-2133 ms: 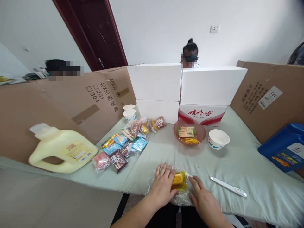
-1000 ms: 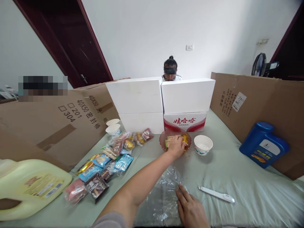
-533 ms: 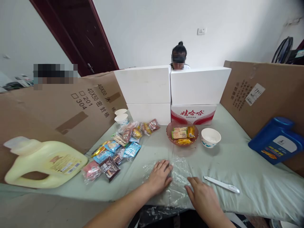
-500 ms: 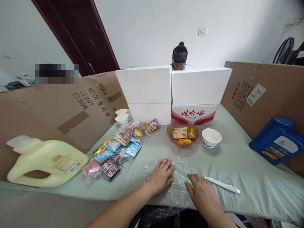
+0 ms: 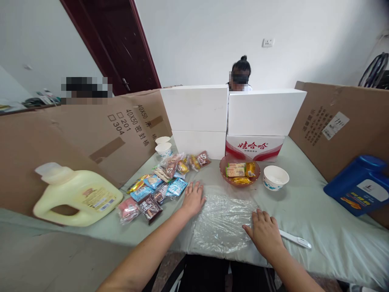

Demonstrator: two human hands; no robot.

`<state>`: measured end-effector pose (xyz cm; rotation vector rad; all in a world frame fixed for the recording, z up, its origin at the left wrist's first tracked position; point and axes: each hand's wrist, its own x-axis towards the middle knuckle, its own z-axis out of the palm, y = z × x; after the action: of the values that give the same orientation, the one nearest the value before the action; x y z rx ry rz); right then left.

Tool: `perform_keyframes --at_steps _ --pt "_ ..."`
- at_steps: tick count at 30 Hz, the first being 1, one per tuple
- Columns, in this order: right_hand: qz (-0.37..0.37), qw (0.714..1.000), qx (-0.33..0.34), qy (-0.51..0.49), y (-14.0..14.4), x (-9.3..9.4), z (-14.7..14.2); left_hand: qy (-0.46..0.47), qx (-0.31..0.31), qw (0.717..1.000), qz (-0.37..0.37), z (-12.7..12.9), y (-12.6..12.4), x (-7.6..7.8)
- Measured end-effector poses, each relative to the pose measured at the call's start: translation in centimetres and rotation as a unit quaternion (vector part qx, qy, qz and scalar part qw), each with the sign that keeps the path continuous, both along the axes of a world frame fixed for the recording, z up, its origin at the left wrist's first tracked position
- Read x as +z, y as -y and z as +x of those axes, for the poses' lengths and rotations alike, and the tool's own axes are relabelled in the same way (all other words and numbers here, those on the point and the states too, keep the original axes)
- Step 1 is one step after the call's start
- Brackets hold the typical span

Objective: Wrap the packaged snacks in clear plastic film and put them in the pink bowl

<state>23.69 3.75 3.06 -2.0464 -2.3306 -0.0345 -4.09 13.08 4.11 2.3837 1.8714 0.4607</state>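
On the bench (image 5: 304,211), covered in pale green cloth, a crinkled sheet of clear plastic film (image 5: 223,221) lies flat at the near edge, directly before you. Your left hand (image 5: 192,198) rests palm down at the sheet's far left corner, fingers (image 5: 194,187) spread and holding nothing. Your right hand (image 5: 265,231) lies palm down on the sheet's right edge, fingers likewise spread and flat, with nothing pinched. Just beside your right hand, a slim white plastic tool (image 5: 296,240) lies on the cloth. Beyond the film stands a shallow reddish-brown plastic bowl (image 5: 226,175) holding wrapped biscuits, with a white paper bowl (image 5: 275,177) just to its right. Left of your left hand, a scatter of small coloured snack packets (image 5: 158,184) is spread over the cloth. A pale yellow plastic jug (image 5: 77,194) lies on its side at far left; a blue plastic jug (image 5: 358,185) leans at far right. Stacked white foam boxes (image 5: 231,111) close off the far end.
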Motion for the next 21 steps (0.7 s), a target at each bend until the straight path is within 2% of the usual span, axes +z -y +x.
perform_keyframes --at_steps 1,2,5,7,11,13,15,18,21 --pt "0.004 1.000 0.023 -0.018 0.4 0.3 0.1 0.014 0.007 1.000 0.015 0.1 0.7 0.5" --pt "0.001 0.997 0.058 -0.042 0.7 0.5 0.2 0.033 -0.014 0.999 0.018 0.4 1.7 1.0" --pt "-0.042 0.979 0.166 -0.109 1.9 0.8 0.9 0.122 -0.153 0.980 -0.018 1.4 6.0 1.8" --pt "-0.064 0.973 0.182 -0.125 2.8 0.4 1.6 0.135 -0.199 0.968 -0.067 1.5 9.0 1.7" --pt "-0.054 0.975 0.168 -0.136 4.9 -0.2 3.1 0.092 -0.173 0.972 -0.127 0.0 12.5 0.3" --pt "-0.046 0.972 0.177 -0.145 5.7 0.0 3.5 0.117 -0.170 0.969 -0.134 -1.0 13.2 -0.1" --pt "-0.046 0.966 0.194 -0.162 6.2 0.4 3.7 0.180 -0.168 0.960 -0.137 -1.7 13.5 -0.1" --pt "-0.048 0.955 0.206 -0.206 6.4 0.7 4.4 0.303 -0.153 0.925 -0.171 -2.3 13.7 0.3" --pt "-0.071 0.944 0.186 -0.264 6.5 0.4 5.7 0.419 -0.118 0.869 -0.234 -2.4 13.6 0.7"
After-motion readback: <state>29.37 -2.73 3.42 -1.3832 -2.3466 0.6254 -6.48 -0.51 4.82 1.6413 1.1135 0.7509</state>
